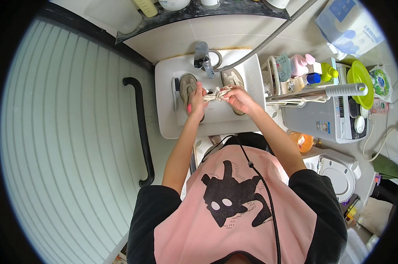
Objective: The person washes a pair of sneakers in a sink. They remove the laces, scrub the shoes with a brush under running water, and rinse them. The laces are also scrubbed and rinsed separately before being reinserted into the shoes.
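A bundle of cream shoelaces (pixel 217 95) is stretched between my two hands above a white washbasin (pixel 167 123). My left hand (pixel 197 100) is closed around its left end, with something pink showing under the fingers. The fingers of my right hand (pixel 239 99) pinch the right end. Two wet-looking beige and grey shoes lie in the basin: the left shoe (pixel 187 84) is partly under my left hand, the right shoe (pixel 232 76) partly under my right. A brush (pixel 175 90) with dark bristles rests against the basin's left side.
Behind the basin stands a faucet (pixel 202 57) with a grey hose (pixel 268 41). A dark shelf (pixel 185 16) holds containers above. To the right are a rack of bottles (pixel 275 74), a washing machine (pixel 309 122) and a toilet (pixel 337 178). A glass door (pixel 70 132) with a black handle (pixel 141 132) is at left.
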